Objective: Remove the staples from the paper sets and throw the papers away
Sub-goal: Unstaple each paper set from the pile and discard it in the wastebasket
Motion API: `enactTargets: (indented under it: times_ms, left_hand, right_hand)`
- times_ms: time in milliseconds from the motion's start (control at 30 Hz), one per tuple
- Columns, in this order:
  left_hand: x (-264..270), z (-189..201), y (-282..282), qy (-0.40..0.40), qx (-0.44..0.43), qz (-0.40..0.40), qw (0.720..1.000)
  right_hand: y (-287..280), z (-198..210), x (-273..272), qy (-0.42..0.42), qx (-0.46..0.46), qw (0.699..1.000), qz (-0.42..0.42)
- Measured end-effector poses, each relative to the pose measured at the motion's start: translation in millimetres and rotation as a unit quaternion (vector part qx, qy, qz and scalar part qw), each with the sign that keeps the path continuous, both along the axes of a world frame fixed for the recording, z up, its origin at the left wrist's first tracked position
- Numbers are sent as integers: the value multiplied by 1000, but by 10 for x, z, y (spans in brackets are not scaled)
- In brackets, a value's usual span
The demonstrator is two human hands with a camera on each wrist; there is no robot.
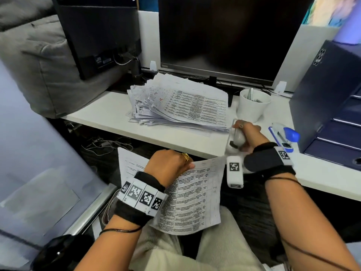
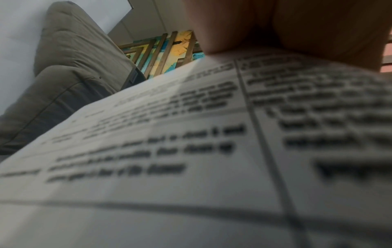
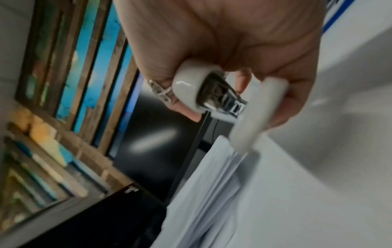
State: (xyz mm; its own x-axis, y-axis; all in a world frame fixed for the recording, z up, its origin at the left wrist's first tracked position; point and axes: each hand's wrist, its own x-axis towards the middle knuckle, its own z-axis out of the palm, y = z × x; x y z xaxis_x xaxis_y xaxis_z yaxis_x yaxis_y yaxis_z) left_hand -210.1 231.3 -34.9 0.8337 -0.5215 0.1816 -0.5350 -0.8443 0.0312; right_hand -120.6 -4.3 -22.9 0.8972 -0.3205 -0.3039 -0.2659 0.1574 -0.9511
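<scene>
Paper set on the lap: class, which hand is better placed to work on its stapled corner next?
Right. The right hand already grips the white stapler beside that corner; the left hand is holding the paper set.

I am sitting in an office. In front of me a white surface (image 1: 109, 112) carries a big dark monitor (image 1: 224, 36), with a second screen (image 1: 97, 36) turned away to its left. A loose pile of printed papers (image 1: 175, 104) lies below the monitor, a blue stapler (image 1: 285, 135) and dark drawer unit (image 1: 332, 106) stand to my right, and cables (image 1: 105, 143) trail on the floor.
</scene>
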Motion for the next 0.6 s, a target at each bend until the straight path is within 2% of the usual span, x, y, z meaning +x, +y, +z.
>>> enactTargets:
  times_ms: [67, 133, 167, 267, 400, 433, 500, 567, 600]
  left_hand:
    - [27, 4, -9, -10, -6, -7, 1000]
    - [45, 3, -11, -7, -4, -13, 1000]
    - [58, -2, -17, -3, -2, -17, 1000]
    - [123, -27, -40, 0, 9, -24, 1000]
    - [225, -44, 2, -17, 25, -17, 999]
    - [253, -35, 29, -17, 21, -13, 1000]
    - [295, -17, 97, -24, 24, -11, 999]
    - [327, -6, 165, -52, 22, -15, 998]
    - [324, -3, 195, -77, 9, -26, 997]
  right_hand:
    - [-212, 2, 80, 57, -104, 993, -2]
    - [-337, -7, 131, 83, -278, 957, 9]
    - [-378, -21, 163, 87, -336, 938, 8]
    - [-391, -70, 232, 96, -437, 894, 26]
    - [-349, -137, 274, 122, -522, 840, 81]
    - [-321, -119, 228, 99, -541, 832, 69]
    - [-222, -82, 97, -49, -543, 834, 86]
    - [-7, -10, -142, -195, -466, 837, 213]
    - [118, 17, -268, -231, -449, 814, 288]
